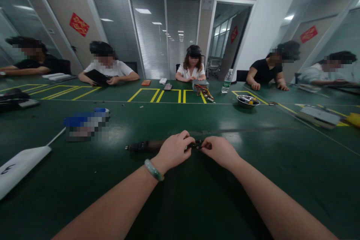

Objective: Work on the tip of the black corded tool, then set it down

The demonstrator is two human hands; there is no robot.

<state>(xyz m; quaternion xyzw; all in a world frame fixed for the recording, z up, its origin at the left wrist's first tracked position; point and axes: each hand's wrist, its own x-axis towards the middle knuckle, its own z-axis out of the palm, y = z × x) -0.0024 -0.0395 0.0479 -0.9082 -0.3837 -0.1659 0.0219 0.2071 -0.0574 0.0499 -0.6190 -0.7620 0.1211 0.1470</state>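
A long dark cylindrical device (153, 145) with a brownish barrel and a narrow tip at its left lies across the green table in front of me. My left hand (176, 146), a jade-coloured bangle on its wrist, is closed over the device's right part from above. Between my hands a small dark end piece (198, 144) shows, with a tiny brass-coloured spot. My right hand (221, 152) pinches the right side of this end piece between thumb and fingers. Whether the piece is joined to the barrel is hidden under my left fingers.
To the left are a white power strip (22, 167) and a partly blurred blue item (87, 122). Across the green table (135, 202) stand a metal bowl (247, 102) of small parts, a water bottle (227, 81) and a metal box with wires (201, 85). Several people sit opposite.
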